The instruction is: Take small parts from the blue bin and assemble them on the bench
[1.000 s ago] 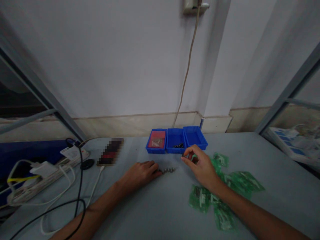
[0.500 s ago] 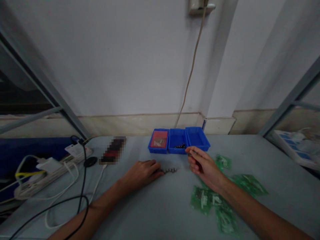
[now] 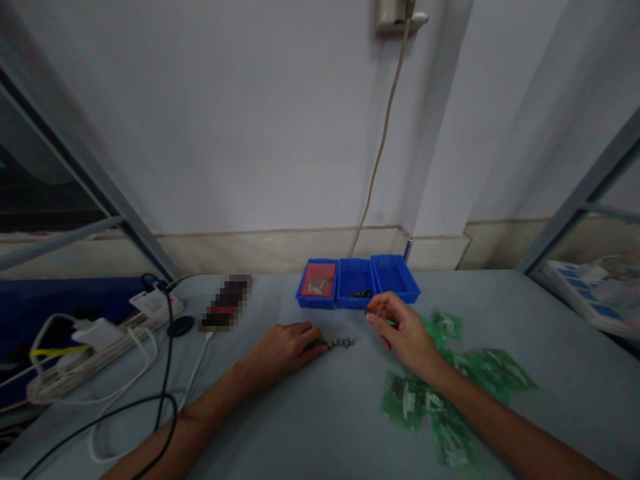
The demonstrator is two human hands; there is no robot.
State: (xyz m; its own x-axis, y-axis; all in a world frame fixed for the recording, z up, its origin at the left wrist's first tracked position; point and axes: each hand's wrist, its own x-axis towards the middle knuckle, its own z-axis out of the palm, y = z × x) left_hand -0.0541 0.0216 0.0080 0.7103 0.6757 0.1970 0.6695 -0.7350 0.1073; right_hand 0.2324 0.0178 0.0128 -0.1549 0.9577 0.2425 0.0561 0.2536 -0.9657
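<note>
My left hand (image 3: pixel 286 348) rests on the table, fingers curled and thumb close to them, at the left end of a short row of small shiny metal pieces (image 3: pixel 341 342). Some pieces are partly hidden under its fingertips. Raised a little over the table, my right hand (image 3: pixel 404 331) pinches a small dark metal piece (image 3: pixel 367 311) between thumb and forefinger, too small to identify further. It is just in front of the middle blue bin (image 3: pixel 356 272), where several dark small parts (image 3: pixel 361 293) lie.
The left blue bin (image 3: pixel 301 293) holds a red card and a small clear bag; the right blue bin (image 3: pixel 395 275) stands beside it. Green plastic bags (image 3: pixel 405 403) lie around my right forearm. At left are a pixelated phone-like object (image 3: pixel 227 303), a power strip (image 3: pixel 107 353) and loose cables.
My right hand has shifted slightly left and turned, with its thumb and forefinger reaching further left with the small piece. My left hand and the row have hardly moved.
</note>
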